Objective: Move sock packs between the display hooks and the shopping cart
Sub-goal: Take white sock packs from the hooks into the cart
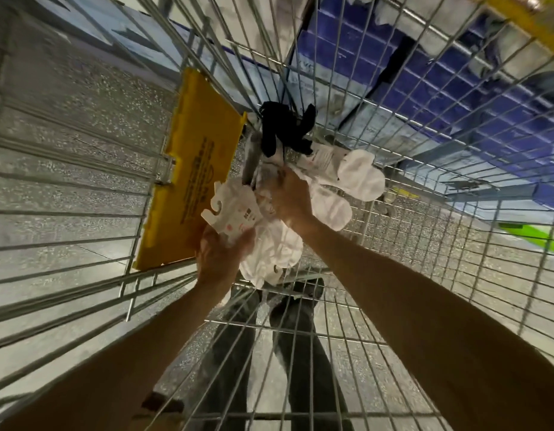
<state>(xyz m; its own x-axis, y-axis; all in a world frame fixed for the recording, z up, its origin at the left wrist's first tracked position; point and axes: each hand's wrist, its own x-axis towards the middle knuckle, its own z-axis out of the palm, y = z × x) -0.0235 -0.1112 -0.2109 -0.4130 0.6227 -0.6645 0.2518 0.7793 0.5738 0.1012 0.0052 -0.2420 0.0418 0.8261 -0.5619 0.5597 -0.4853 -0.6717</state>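
I look straight down into the wire shopping cart (425, 169). My left hand (218, 259) grips a white sock pack (235, 213) by its card header, near the cart's bottom. My right hand (289, 199) reaches deeper and closes on another white sock pack (353, 177) lying in the pile. A black sock pack (285, 129) lies at the far end of the pile, with a grey pack (252, 157) beside it. More white socks (275, 253) bunch under my hands. No display hooks are in view.
The yellow child-seat flap (194, 181) leans against the cart's left wall, close to my left hand. Wire mesh walls enclose both arms. Blue shelving (393, 63) shows through the far mesh. My dark trousers (297, 337) and speckled floor lie below.
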